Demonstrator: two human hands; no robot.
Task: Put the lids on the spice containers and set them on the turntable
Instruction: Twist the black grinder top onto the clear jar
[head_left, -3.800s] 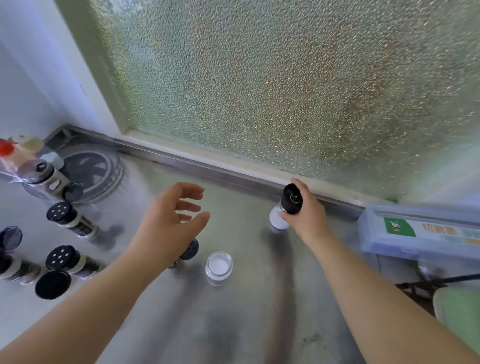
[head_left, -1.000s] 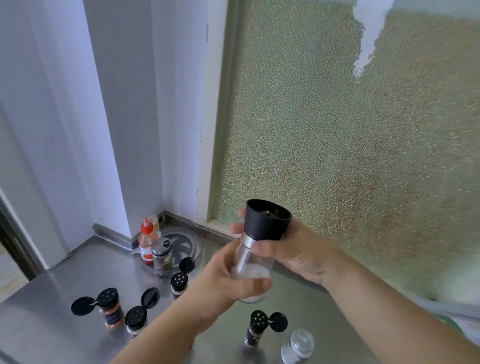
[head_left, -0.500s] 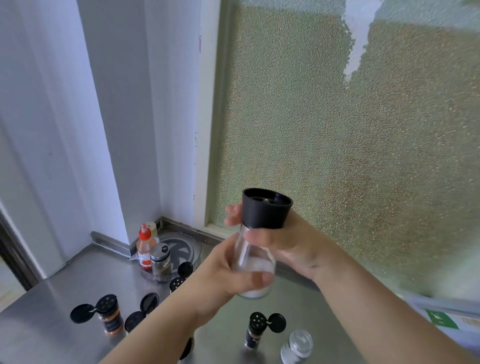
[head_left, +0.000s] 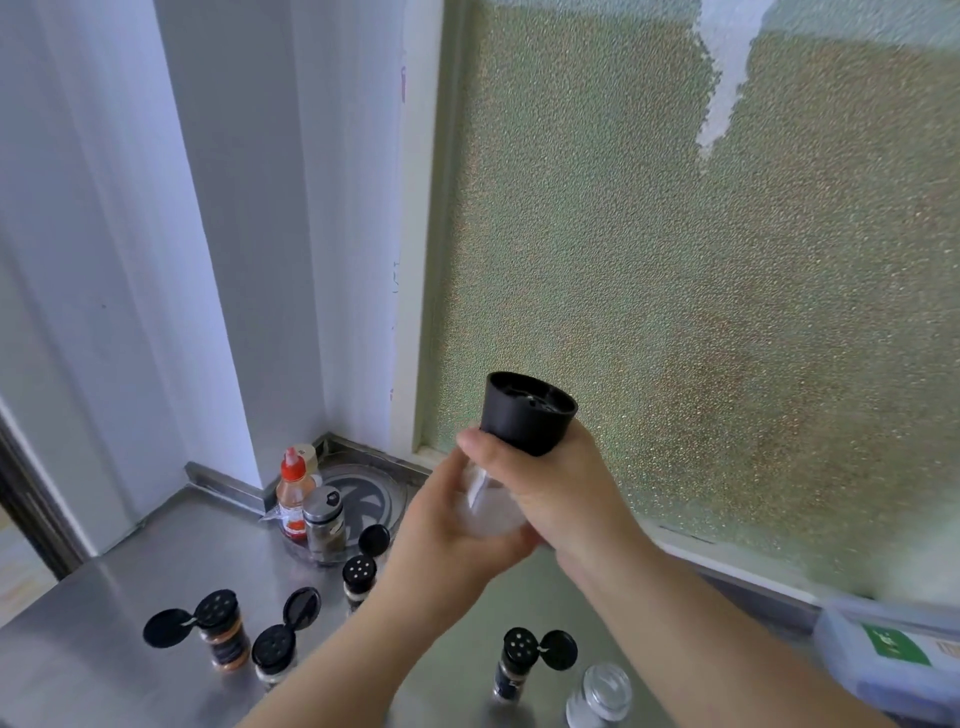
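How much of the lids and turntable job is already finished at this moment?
Done: a red-capped bottle and a silver-lidded jar stand on the turntable. In hand: both hands, left and right, hold a clear container with its black lid on. Left: four shakers with open flip caps, e.g., and a jar remain on the counter.

No text legible (box (head_left: 883, 654) label blurred).

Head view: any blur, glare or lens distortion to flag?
Head view: motion blur smears the glass jar between both hands, while its black cap stays fairly sharp; daylight through the frosted window backlights the scene; soft sheen on the steel counter; wide-angle bending of the wall edges at left.
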